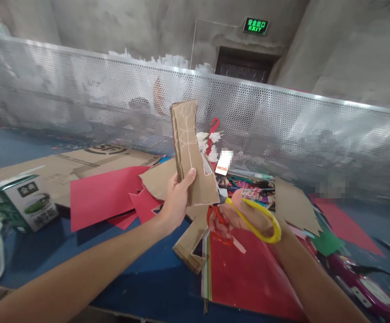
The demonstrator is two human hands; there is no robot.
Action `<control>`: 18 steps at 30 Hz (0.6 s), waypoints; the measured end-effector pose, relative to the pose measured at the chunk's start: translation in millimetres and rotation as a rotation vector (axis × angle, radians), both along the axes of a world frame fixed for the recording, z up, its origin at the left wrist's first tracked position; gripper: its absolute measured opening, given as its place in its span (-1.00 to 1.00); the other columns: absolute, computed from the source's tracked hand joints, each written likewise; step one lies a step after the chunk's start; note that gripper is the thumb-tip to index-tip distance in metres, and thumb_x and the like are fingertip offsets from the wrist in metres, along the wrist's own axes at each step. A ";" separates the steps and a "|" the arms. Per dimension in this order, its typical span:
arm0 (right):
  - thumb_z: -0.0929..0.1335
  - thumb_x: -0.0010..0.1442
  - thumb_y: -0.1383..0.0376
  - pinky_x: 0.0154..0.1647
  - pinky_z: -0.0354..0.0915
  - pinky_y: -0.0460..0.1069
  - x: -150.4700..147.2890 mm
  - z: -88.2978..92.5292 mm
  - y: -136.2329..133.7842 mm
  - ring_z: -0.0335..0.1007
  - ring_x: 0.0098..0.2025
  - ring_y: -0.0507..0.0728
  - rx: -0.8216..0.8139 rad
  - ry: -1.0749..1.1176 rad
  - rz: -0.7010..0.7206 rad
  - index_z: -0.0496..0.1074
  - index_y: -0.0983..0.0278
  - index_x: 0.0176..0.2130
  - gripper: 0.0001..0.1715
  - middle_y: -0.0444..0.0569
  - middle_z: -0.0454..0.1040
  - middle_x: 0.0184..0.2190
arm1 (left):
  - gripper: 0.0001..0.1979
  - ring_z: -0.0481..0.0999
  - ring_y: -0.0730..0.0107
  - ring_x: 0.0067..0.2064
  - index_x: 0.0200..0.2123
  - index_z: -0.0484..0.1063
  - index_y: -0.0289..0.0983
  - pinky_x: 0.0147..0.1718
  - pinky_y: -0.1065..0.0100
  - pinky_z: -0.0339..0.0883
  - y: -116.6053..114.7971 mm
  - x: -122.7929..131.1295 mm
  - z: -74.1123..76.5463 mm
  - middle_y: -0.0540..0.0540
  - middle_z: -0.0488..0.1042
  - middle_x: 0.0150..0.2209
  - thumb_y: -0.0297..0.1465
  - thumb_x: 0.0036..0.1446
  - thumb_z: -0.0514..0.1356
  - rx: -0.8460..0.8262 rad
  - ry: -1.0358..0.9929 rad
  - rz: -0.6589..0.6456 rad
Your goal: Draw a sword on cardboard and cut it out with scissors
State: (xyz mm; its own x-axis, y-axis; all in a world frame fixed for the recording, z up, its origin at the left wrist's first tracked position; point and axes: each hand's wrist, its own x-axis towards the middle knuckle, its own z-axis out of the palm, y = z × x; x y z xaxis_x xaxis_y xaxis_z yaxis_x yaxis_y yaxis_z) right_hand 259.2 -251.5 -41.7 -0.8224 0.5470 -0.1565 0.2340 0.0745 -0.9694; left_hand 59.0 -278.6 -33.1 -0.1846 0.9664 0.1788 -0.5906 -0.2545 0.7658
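Observation:
My left hand (176, 202) grips an upright piece of brown cardboard (190, 150), its thumb flat on the front face. Pale branching lines are drawn on that piece, and a notch is cut into its right edge. Just right of it, my right hand (233, 217) is closed around scissors (269, 229) with a large yellow handle loop. Red handle loops (222, 240) show at its fingers; whether they belong to the same pair I cannot tell. Below the hands lies another cut cardboard piece (190, 242), partly over red sheets (252, 273).
Red paper (104, 195) and flat cardboard (77, 163) lie left, beside a green-and-white box (30, 204). At right are a cardboard sheet (294, 204), green paper (327, 237) and a purple device (366, 287) with a cable. A perforated metal screen (97, 98) stands behind the blue table.

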 end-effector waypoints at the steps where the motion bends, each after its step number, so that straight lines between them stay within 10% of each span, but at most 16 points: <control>1: 0.04 0.08 -0.55 -0.41 0.32 0.06 -4.8 2.0 -0.4 0.29 -0.49 0.13 -0.016 0.001 0.038 0.43 0.26 -0.27 0.03 -0.05 0.31 -0.52 | -0.54 0.68 0.07 -0.07 -0.01 0.54 -0.26 -0.04 0.15 0.58 0.2 0.0 0.0 -0.16 0.69 -0.17 -0.20 0.04 0.43 0.004 0.001 0.008; 18: 0.16 0.25 -0.41 -0.63 0.24 -0.03 -31.5 4.7 -16.6 0.36 -0.63 0.10 0.289 0.050 -0.300 0.37 0.26 -0.48 -0.15 0.00 0.43 -0.61 | -0.58 0.68 0.11 -0.12 -0.07 0.54 -0.24 -0.09 0.17 0.59 6.6 2.9 -12.2 -0.14 0.69 -0.15 -0.16 0.04 0.42 -0.006 -0.079 0.117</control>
